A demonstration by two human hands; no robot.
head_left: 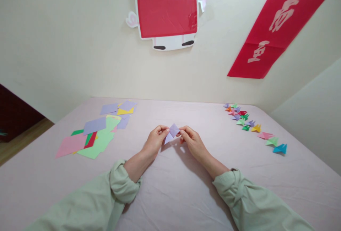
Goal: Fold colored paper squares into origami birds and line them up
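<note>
A small piece of folded lilac origami paper (pixel 173 131) is held up between my two hands, just above the pale pink cloth. Its upper part is a diamond, and a pointed flap hangs at the lower left. My left hand (pixel 156 138) pinches its left side between thumb and fingers. On the other side, my right hand (pixel 192 139) pinches the right corner. The fingertips behind the paper are partly hidden.
Loose coloured paper sheets (pixel 95 149) lie in overlapping piles on the left. A slanting row of small folded paper figures (pixel 256 128) stands on the right. The cloth-covered surface (pixel 170 195) meets a wall (pixel 80 64) bearing red decorations (pixel 167 7).
</note>
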